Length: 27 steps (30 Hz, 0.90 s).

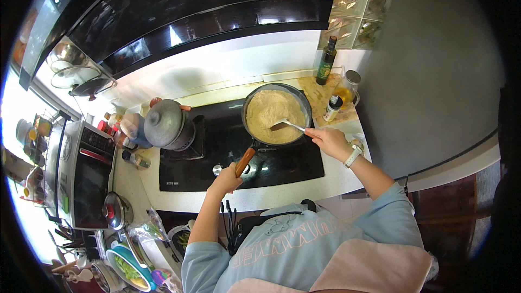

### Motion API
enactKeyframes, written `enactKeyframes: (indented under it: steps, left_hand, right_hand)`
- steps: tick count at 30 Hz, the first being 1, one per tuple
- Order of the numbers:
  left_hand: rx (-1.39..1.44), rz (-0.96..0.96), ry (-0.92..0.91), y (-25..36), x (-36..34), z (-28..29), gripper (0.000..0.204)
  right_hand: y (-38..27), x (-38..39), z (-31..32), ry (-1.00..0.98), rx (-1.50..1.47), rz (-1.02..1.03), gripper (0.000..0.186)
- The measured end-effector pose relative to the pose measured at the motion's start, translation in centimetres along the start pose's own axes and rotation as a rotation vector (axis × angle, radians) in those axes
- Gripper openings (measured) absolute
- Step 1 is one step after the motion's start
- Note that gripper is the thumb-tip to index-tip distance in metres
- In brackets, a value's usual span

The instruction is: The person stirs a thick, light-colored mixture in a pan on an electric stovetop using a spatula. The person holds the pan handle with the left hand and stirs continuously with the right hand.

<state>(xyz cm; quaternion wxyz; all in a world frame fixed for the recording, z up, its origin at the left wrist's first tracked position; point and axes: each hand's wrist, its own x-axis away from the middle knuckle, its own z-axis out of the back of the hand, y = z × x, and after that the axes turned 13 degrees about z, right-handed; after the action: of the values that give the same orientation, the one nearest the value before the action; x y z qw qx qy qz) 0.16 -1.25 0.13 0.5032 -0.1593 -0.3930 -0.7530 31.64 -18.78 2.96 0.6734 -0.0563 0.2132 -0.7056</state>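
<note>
A dark frying pan point(310, 113) sits on the right side of the black glass hob, filled with a pale yellow, crumbly or powdery mass point(274, 109). My left hand point(225, 178) is closed around the pan's wooden handle, which points toward me. My right hand point(332, 142), with a light watch on the wrist, grips the wooden handle of a metal spatula point(294, 125). The spatula's blade is partly sunk in the yellow mass near the middle of the pan, so its tip is hidden.
A lidded grey pot point(166, 123) stands on the left burner of the hob point(228, 122). Right of the pan are a dark bottle point(326, 61), a glass oil jug point(347, 88) and a small seasoning jar point(332, 108). A microwave point(89, 176) is at left; a black range hood point(206, 5) hangs above.
</note>
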Motion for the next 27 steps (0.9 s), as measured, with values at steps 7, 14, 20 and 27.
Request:
enactKeyframes:
  steps: [7,14,20,27]
  left_hand:
    - [0.011,0.018,0.0,-0.3,-0.2,-0.3,0.036]
    - [0.0,0.029,-0.015,-0.1,-0.1,-0.1,0.036]
    - [-0.008,0.009,0.008,-0.2,-0.1,-0.2,0.035]
    - [0.0,0.009,0.014,-0.3,-0.2,-0.2,0.035]
  right_hand:
    - [-0.8,-3.7,0.6,0.057,-0.025,0.051,0.032]
    - [-2.0,-4.6,-0.3,-0.046,0.37,0.446,0.034]
    - [0.7,-3.7,3.1,-0.095,0.536,0.52,0.03]
    - [-0.5,-1.5,8.4,-0.068,0.304,0.267,0.025]
